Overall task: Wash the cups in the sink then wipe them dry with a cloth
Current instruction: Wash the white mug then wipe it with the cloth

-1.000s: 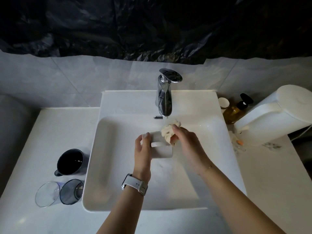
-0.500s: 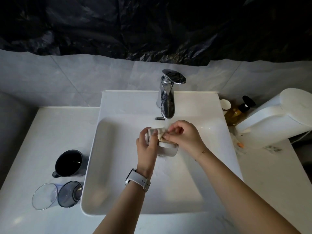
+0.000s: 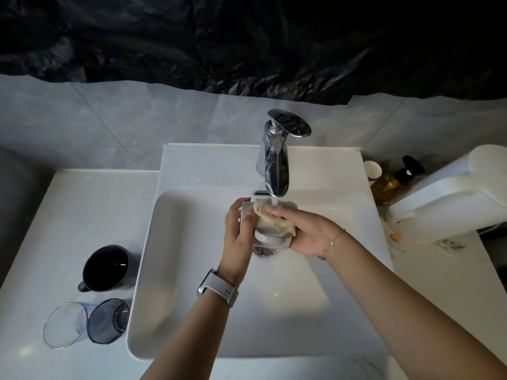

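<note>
- The white stone table [image 3: 68, 215] spans the width of the view, and the other things stand on it, below a grey tiled wall hung with crumpled black plastic sheeting [image 3: 247, 42].
- The white rectangular ceramic sink [image 3: 153, 270] sits on the middle of the table, its basin wet, with part of the drain showing just under the held cup.
- A large white plastic lidded container [image 3: 452, 198] stands on the table at the right edge, well apart from the basin.
- The chrome single-lever tap [image 3: 277, 160] rises from the back ledge of the sink, and a thin stream of water falls from its spout onto the cloth.
- The left hand [image 3: 238, 237], with a white smartwatch [image 3: 218, 287] on its wrist, has its grip curled round the left side of the cup.
- The right hand [image 3: 304, 231], with a thin bracelet on its wrist, presses the cloth against the cup, its grip closed over cloth and cup together.
- The white ceramic cup with a handle [image 3: 271, 237] is held over the basin right under the spout, between both hands.
- A black mug [image 3: 105, 268] stands on the table left of the sink.
- A clear glass tumbler [image 3: 64, 323] and a smoky grey glass tumbler [image 3: 107, 320] stand side by side nearer than the mug.
- An amber pump bottle with a black head [image 3: 392, 182] leans beside a small paper cup [image 3: 372, 170] at the back right.
- The crumpled beige cloth [image 3: 274, 219] lies over the cup, wet.
</note>
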Action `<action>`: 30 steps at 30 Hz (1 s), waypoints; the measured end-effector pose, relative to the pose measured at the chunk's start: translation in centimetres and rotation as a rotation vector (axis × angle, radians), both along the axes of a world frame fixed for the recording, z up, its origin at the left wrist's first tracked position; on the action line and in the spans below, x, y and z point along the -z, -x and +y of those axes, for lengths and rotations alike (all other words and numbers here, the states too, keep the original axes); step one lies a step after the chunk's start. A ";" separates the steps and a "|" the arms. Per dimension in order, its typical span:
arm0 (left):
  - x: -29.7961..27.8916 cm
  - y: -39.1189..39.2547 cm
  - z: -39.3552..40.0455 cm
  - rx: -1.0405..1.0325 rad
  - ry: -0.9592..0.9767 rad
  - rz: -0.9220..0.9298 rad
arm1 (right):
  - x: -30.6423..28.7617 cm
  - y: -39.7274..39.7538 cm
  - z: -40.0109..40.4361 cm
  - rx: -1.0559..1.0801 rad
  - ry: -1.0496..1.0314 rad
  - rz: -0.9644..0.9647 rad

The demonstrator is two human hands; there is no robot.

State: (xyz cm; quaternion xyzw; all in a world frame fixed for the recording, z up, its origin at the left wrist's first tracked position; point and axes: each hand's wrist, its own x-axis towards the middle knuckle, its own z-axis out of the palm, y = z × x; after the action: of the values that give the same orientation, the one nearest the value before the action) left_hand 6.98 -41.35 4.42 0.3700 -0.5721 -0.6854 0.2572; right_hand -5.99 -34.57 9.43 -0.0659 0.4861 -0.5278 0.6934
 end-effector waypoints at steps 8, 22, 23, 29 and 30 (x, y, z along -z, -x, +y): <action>0.0 -1.9 -0.6 0.204 -0.066 0.035 | 1.6 -0.1 -0.7 0.087 -0.136 0.072; 0.1 -0.8 0.8 0.080 -0.049 -0.157 | 2.1 -2.4 1.8 0.150 -0.061 0.387; 0.3 -1.1 1.4 0.106 0.102 -0.165 | 1.6 -1.9 1.8 0.133 -0.055 0.252; 0.1 -0.4 0.7 0.145 -0.028 -0.131 | 2.0 -2.2 2.4 0.143 0.027 0.325; -0.4 0.1 0.1 0.132 -0.183 -0.170 | 2.4 -2.6 2.7 0.137 0.054 0.442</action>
State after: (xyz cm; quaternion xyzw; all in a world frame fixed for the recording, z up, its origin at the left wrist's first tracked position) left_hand 6.88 -41.22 4.82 0.4100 -0.5501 -0.7163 0.1273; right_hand -3.37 -31.88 7.06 -0.1653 0.6150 -0.5593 0.5306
